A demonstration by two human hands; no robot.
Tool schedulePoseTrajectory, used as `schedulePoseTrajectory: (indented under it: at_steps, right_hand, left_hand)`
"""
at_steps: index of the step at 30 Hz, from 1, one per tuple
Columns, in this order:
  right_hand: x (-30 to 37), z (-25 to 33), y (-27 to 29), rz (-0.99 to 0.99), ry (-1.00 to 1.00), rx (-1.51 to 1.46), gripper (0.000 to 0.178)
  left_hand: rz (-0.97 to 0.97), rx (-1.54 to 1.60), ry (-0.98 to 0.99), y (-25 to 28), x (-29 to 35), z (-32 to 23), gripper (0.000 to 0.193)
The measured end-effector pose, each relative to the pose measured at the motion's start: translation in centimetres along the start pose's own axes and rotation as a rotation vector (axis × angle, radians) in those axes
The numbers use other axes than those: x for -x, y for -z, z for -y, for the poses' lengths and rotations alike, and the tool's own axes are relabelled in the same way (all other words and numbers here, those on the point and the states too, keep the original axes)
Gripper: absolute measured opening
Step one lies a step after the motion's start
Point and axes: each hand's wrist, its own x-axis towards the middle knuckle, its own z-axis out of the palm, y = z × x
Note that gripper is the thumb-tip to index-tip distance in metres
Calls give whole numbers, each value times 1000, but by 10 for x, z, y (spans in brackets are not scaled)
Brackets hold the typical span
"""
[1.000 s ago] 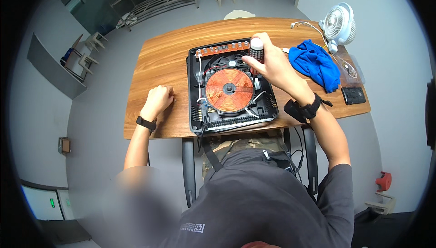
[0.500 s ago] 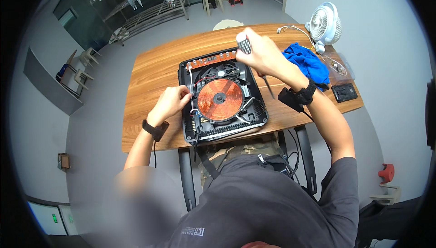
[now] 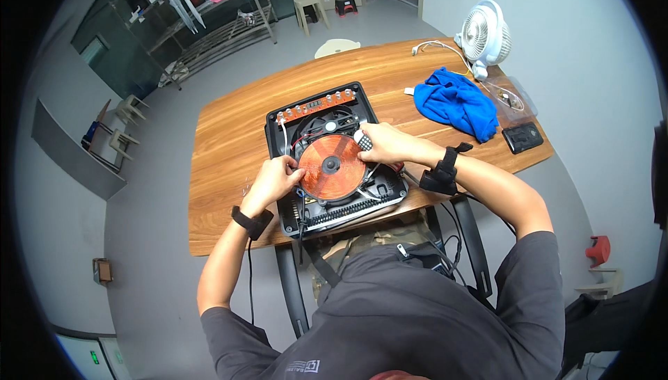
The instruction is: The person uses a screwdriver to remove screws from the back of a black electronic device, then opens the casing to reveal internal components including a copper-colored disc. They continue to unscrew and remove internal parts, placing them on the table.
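Copper coil disc [image 3: 332, 167], round and finely ribbed, lying flat in the middle of an opened black cooker housing [image 3: 335, 161] at the near edge of the wooden table [image 3: 229, 136]. Flanked on both sides. Left hand [image 3: 276, 178] curled at the disc's left rim, fingers bent down onto it; whether pinching anything, cannot tell. Right hand [image 3: 385, 143] at the upper right rim, clenched around a small screwdriver handle [image 3: 363, 141], dark with a knurled, dotted grip. Just behind the disc, a round fan grille inside the housing and a narrow orange circuit strip [image 3: 314, 106] with a row of buttons along the far wall. Ribbed black vents along the near wall. Dark bands on both wrists. Further right, a crumpled blue cloth [image 3: 456, 101], soft and folded; a small black box [image 3: 522, 137]; a white desk fan [image 3: 483, 35] at the far corner.
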Motion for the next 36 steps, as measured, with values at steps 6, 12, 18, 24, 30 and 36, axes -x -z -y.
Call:
schedulePoseTrajectory:
  at_steps: [6,12,18,24,30,36]
  right_hand:
    - [3,-6,-7,-63,-10,-47,45]
    - [16,26,7,20,-139,-165,42]
    - [1,-26,4,-256,128,-94,41]
    - [3,-42,39,-305,-115,54,56]
    - [-13,-147,24,-323,-92,130,40]
    - [-7,-144,26,-216,-460,203,46]
  left_hand:
    - [4,2,11,-2,-2,1,36]
    - [8,52,51,-2,1,2,37]
    - [46,80,76,3,-3,-14,35]
    - [31,51,47,0,-3,-3,33]
    - [7,-20,-41,-4,-9,5,29]
    - [30,21,5,-2,-4,4,29]
